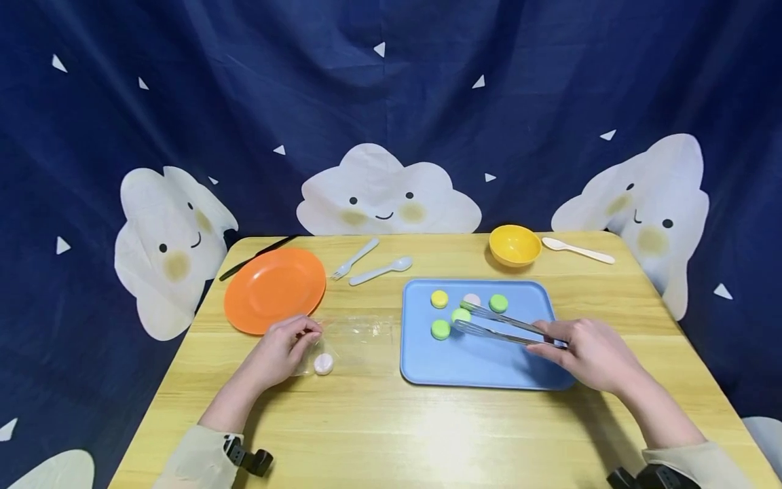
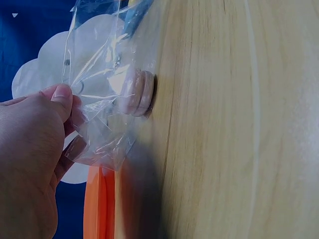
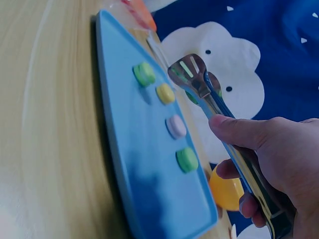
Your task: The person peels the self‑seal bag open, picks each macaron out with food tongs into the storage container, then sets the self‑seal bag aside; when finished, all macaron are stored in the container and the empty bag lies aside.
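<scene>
My left hand (image 1: 287,346) pinches the edge of a clear plastic bag (image 1: 360,333) lying on the table. Inside the bag is a pale pink macaron (image 1: 323,364), also visible in the left wrist view. My right hand (image 1: 589,350) grips metal tongs (image 1: 507,334) above the blue tray (image 1: 482,367). Between the tong tips sits a green macaron (image 1: 461,314), mostly hidden behind them in the right wrist view. On the tray lie a yellow macaron (image 1: 439,299), a pale pink macaron (image 3: 176,126) and two green macarons, one at the left (image 1: 440,329) and one at the right (image 1: 498,303).
An orange plate (image 1: 275,288) with a black utensil (image 1: 256,258) behind it stands at the left. A pale fork (image 1: 356,259) and spoon (image 1: 381,270) lie at the back middle. Behind the tray are a yellow bowl (image 1: 515,246) and a cream spoon (image 1: 577,250).
</scene>
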The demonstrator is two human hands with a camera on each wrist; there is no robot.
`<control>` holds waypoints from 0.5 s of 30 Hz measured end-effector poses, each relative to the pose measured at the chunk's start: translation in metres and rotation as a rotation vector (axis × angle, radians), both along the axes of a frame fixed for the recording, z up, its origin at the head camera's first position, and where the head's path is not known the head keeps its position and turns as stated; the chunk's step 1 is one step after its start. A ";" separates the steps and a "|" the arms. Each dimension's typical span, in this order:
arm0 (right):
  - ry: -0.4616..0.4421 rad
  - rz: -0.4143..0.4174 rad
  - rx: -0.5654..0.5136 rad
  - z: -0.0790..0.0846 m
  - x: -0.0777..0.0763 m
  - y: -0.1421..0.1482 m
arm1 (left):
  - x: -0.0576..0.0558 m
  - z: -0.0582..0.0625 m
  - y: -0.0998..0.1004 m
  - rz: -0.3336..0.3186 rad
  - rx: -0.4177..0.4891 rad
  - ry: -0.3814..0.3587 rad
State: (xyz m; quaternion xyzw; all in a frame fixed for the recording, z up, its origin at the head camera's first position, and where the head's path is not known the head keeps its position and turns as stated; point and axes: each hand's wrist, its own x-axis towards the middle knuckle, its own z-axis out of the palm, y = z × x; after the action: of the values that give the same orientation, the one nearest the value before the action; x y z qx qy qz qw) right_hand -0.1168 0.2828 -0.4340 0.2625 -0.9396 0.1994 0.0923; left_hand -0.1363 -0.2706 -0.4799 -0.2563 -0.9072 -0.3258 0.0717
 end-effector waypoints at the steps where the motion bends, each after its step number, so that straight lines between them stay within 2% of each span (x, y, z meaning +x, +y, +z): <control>1: -0.003 -0.011 0.004 -0.002 0.002 0.003 | 0.000 0.000 0.000 -0.001 -0.001 0.000; 8: -0.033 -0.055 0.031 -0.011 0.010 0.019 | 0.001 -0.001 0.001 0.006 -0.007 0.016; 15: -0.103 -0.092 0.068 -0.017 0.012 0.026 | 0.002 0.001 0.000 0.017 -0.015 -0.013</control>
State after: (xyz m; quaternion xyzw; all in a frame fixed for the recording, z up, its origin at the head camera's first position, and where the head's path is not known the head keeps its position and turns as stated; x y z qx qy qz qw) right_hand -0.1047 0.3084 -0.4508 0.2114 -0.9604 0.1760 0.0440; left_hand -0.1339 -0.2703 -0.4784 -0.2470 -0.9123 -0.3198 0.0664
